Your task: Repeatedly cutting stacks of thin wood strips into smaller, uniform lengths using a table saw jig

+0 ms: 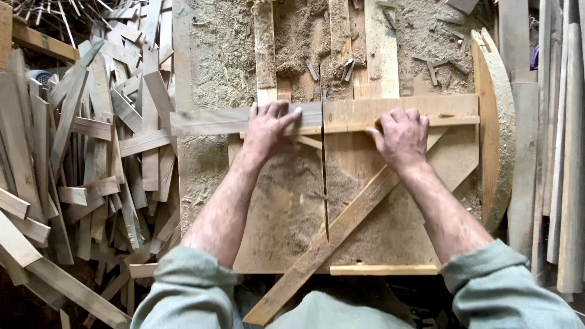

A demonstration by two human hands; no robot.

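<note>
A long flat wooden board [341, 114] lies crosswise on a sawdust-covered wooden saw table [286, 237]. Its left part is grey, its right part pale. My left hand [268, 129] presses on the grey left part, fingers curled over the far edge. My right hand [401, 135] holds the pale right part the same way. A narrow slot [323, 183] in the table runs from front to back between my hands and passes under the board. A diagonal wooden strip [341, 225] crosses the table below my right hand.
A big heap of cut wooden slats [91, 158] fills the left side. Long planks [560, 152] stand along the right, beside a curved wooden piece [493, 128]. Sawdust [231, 55] and small offcuts [347, 68] cover the far part of the table.
</note>
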